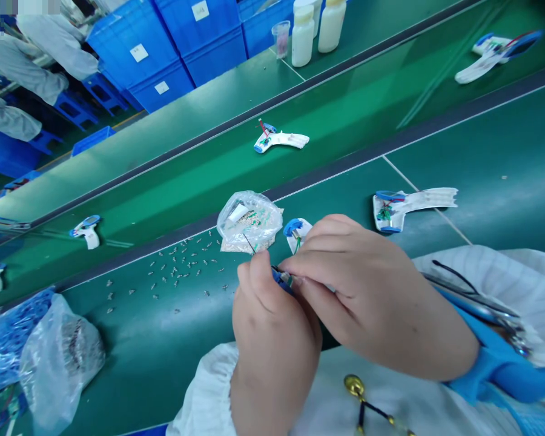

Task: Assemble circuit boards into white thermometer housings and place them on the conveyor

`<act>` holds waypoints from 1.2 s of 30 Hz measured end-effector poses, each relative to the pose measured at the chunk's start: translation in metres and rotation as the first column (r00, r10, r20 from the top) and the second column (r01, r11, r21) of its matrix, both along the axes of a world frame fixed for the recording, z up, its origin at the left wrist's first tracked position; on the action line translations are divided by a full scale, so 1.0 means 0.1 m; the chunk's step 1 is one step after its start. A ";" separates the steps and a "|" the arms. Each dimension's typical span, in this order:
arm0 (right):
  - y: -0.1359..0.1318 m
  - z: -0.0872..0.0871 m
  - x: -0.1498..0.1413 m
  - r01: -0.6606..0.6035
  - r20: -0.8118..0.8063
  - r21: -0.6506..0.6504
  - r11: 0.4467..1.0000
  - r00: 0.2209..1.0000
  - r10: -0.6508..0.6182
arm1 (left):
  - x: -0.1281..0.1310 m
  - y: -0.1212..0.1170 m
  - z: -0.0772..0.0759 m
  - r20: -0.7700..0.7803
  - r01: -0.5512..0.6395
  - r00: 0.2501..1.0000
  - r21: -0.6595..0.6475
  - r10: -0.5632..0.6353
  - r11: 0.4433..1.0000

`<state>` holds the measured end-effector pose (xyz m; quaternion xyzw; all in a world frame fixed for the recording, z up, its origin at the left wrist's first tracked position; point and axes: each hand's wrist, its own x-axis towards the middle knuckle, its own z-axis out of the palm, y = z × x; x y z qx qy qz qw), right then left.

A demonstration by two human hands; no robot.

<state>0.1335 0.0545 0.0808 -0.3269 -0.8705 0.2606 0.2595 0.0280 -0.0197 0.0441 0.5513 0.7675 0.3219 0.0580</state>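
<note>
My left hand (275, 321) is closed around a small blue part (281, 280) with a bit of metal or wiring at its end. A thin dark rod (249, 243) sticks up past its fingertips; I cannot tell what it belongs to. The fingertips of my right hand (367, 290) are pinched together against the same blue part, and what lies between them is mostly hidden. Just behind the right knuckles lies a white-and-blue housing (295, 230), partly covered by the hand. An open clear plastic bag (249, 221) of tiny pale pieces sits beyond my fingers.
Many small metal parts (175, 266) lie scattered left of the bag. A white handle-shaped half shell (429, 198) rests at right. Similar shells (281, 139) sit on the green conveyor belt (186, 175). Bagged parts (63, 357) stand at left; bottles (303, 36) and blue crates (136, 48) beyond.
</note>
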 end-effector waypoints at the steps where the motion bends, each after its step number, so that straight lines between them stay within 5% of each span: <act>1: -0.01 0.01 -0.01 0.007 -0.004 -0.003 1.000 1.000 -0.007 | 0.01 0.00 0.00 -0.081 0.000 0.997 -0.002 0.000 1.000; 4: -0.05 0.03 -0.02 0.024 -0.023 -0.022 0.999 0.999 -0.024 | 0.02 -0.01 0.00 -0.262 0.024 0.965 -0.024 -0.030 0.999; 10: -0.07 0.04 -0.05 0.028 -0.011 -0.032 0.999 1.000 -0.028 | 0.04 -0.02 0.00 -0.346 0.009 0.938 -0.020 -0.015 1.000; 12: -0.04 0.02 -0.04 0.009 0.008 -0.025 1.000 1.000 -0.009 | 0.00 -0.02 0.02 -0.255 0.027 0.966 -0.077 -0.046 0.997; 15: 0.04 -0.02 -0.01 -0.039 0.019 -0.033 0.999 0.999 0.040 | -0.11 -0.01 0.07 0.101 0.179 0.982 -0.184 -0.163 0.966; 21: 0.23 -0.03 0.06 -0.047 -0.009 -0.274 0.961 0.999 0.046 | -0.31 0.02 0.11 0.690 0.383 0.691 -0.099 -0.214 0.918; 26: 0.34 0.01 0.19 -0.141 -0.101 -0.461 0.876 0.989 0.106 | -0.28 0.08 0.02 0.937 0.284 0.313 0.065 -0.157 0.956; 29: 0.53 -0.09 0.29 -0.285 -0.226 -0.523 0.803 0.955 0.192 | -0.33 0.09 -0.04 0.972 0.178 0.210 0.066 -0.104 0.982; 31: 0.82 -0.24 0.32 -0.213 -0.140 -0.514 0.831 0.977 0.164 | -0.41 0.08 -0.07 0.981 0.100 0.181 0.057 -0.074 0.993; 33: 1.25 -0.43 0.31 0.167 0.180 -0.356 0.919 0.978 -0.108 | -0.48 0.08 -0.09 0.985 0.051 0.149 0.080 -0.087 0.995; 36: 1.99 -0.68 0.27 0.441 0.351 -0.199 0.875 0.866 -0.357 | -0.50 0.09 -0.06 0.986 0.031 0.118 0.116 -0.118 0.993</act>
